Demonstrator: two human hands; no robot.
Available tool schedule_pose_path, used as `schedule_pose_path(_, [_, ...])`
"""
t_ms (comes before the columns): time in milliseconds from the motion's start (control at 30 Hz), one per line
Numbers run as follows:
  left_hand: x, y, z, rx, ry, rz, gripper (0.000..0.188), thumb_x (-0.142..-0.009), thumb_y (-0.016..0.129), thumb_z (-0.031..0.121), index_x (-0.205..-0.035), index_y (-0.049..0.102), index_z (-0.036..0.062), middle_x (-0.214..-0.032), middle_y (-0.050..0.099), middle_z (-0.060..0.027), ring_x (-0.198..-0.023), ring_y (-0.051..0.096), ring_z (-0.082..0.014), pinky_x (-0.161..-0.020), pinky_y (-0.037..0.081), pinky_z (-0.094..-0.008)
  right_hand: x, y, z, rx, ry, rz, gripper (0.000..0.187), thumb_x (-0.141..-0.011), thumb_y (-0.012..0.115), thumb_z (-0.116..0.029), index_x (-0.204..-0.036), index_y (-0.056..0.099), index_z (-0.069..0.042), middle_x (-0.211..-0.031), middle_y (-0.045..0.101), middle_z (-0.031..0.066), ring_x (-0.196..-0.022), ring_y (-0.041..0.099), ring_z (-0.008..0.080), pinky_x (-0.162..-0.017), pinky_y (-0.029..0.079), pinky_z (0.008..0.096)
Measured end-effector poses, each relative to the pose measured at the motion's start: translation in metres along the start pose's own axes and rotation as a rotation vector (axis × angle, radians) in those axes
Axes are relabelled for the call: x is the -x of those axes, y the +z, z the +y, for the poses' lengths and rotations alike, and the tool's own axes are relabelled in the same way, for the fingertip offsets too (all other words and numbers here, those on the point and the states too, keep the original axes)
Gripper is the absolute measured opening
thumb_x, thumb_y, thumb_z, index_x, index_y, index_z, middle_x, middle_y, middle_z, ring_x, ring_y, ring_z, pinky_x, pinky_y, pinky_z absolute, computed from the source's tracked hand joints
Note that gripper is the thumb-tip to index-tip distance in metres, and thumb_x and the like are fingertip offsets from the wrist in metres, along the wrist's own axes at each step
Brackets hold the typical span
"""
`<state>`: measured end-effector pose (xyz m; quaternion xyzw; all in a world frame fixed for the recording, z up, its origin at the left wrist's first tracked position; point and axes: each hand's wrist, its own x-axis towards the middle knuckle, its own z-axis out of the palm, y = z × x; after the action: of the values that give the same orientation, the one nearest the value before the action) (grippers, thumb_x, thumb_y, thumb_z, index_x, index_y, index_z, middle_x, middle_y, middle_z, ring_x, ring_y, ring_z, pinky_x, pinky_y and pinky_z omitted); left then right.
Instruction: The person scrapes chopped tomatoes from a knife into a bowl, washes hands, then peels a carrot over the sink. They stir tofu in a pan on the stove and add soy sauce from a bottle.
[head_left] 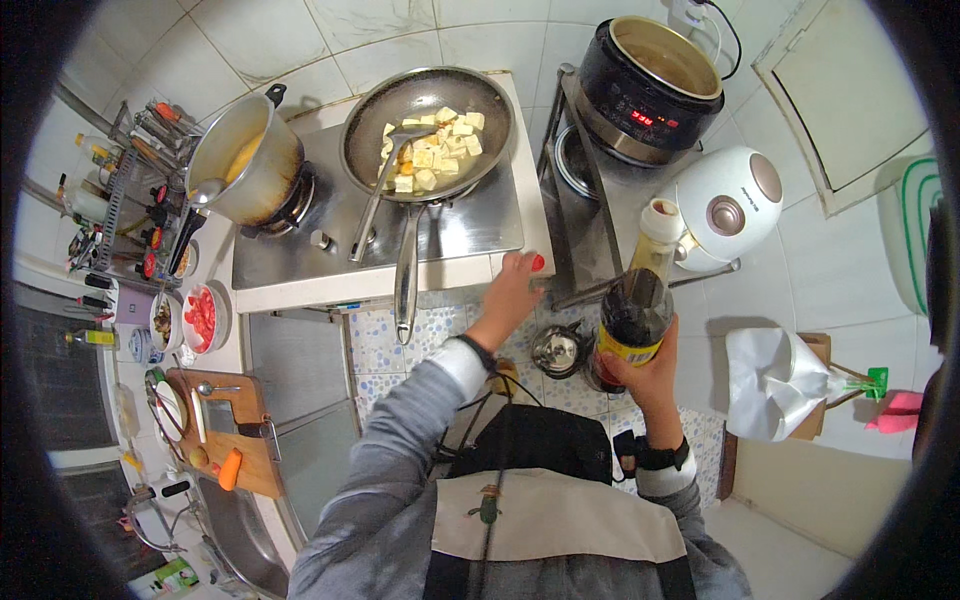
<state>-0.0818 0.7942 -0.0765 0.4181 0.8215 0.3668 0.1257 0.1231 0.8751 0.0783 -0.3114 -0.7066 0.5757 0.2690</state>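
Note:
My right hand (645, 375) is wrapped round the lower part of a large bottle of dark sauce (638, 300), which stands nearly upright with its neck raised. At the counter's front edge, my left hand (512, 295) has its fingers closed on a small red cap (538, 262). Ahead of it on the stove sits a frying pan (430, 200), its long handle pointing toward me. Pale tofu cubes (447, 150) lie in liquid inside. A metal spatula (385, 190) leans in the pan, its handle over the near rim. Neither hand touches pan or spatula.
Left of the pan, a tall pot (240, 165) with a ladle stands on the other burner. To the right, a black cooker (650, 90) and a white rice cooker (725, 210) occupy a rack. A cutting board (255, 400) and a bowl of red pieces (205, 318) are at left.

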Motion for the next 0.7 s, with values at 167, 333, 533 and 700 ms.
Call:
schedule_pose_path(167, [-0.023,0.031,-0.009,-0.144,-0.115,-0.051,0.048,-0.075,0.067,0.014,-0.12,0.052,0.0134,-0.11,0.05,-0.0115,-0.09,0.059,-0.0328,-0.077,0.049,-0.041,0.018,-0.009,0.002,-0.075,0.037,0.049,0.078,-0.059,0.083,-0.018,-0.122,0.038,-0.005,-0.11,0.053,0.0075,-0.1,0.054,0.0172,-0.087,0.044,0.0328])
schedule_pose_path(333, [-0.031,0.027,-0.001,-0.182,-0.135,-0.089,0.038,-0.075,0.068,0.015,-0.111,0.056,0.012,-0.103,0.054,-0.0111,-0.092,0.059,-0.0337,-0.076,0.05,-0.0408,0.026,-0.018,0.008,-0.012,0.039,0.017,0.081,-0.058,0.084,-0.019,-0.123,0.037,-0.004,-0.109,0.052,0.0085,-0.1,0.054,0.0183,-0.088,0.044,0.0332])
schedule_pose_path(533, [0.015,-0.086,0.095,0.33,0.158,0.094,0.038,-0.075,0.069,0.007,-0.111,0.059,0.01,-0.109,0.055,-0.0082,-0.097,0.057,-0.0195,-0.07,0.05,-0.0285,0.027,-0.021,0.017,0.096,-0.039,-0.08,0.09,-0.058,0.085,-0.021,-0.129,0.034,0.0,-0.111,0.053,0.0118,-0.104,0.054,0.0218,-0.092,0.043,0.0349])
schedule_pose_path(700, [0.041,-0.227,0.134,0.467,0.078,-0.098,0.046,-0.076,0.068,0.003,-0.121,0.056,0.008,-0.114,0.054,-0.0032,-0.099,0.054,-0.011,-0.073,0.045,-0.0206,0.019,-0.006,0.003,0.149,-0.143,-0.318,0.095,-0.057,0.086,-0.021,-0.132,0.032,0.0,-0.117,0.053,0.0139,-0.109,0.053,0.0222,-0.095,0.042,0.0348])
